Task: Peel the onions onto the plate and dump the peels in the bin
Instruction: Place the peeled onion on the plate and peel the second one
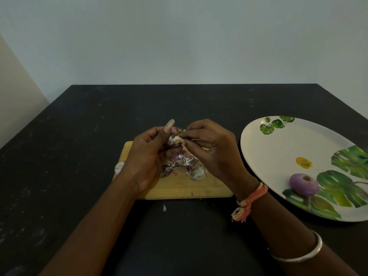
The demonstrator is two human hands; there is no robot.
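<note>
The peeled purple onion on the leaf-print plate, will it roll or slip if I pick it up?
The round peeled purple onion probably rolls if nudged, resting loose on the smooth white leaf-print plate. Its bare glossy surface likely feels slippery.

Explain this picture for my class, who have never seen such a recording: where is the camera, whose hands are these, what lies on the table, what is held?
No machine here: the one picture comes from a camera worn on a person's head, looking down at their own hands. The left hand grips a small onion while the right hand pinches its dry skin. Below them, on the dark table, lies a wooden cutting board with a pile of peels. An unpeeled onion sits at the board's left edge. On the right stands a leaf-patterned plate holding one peeled onion. No bin is in view.
</note>
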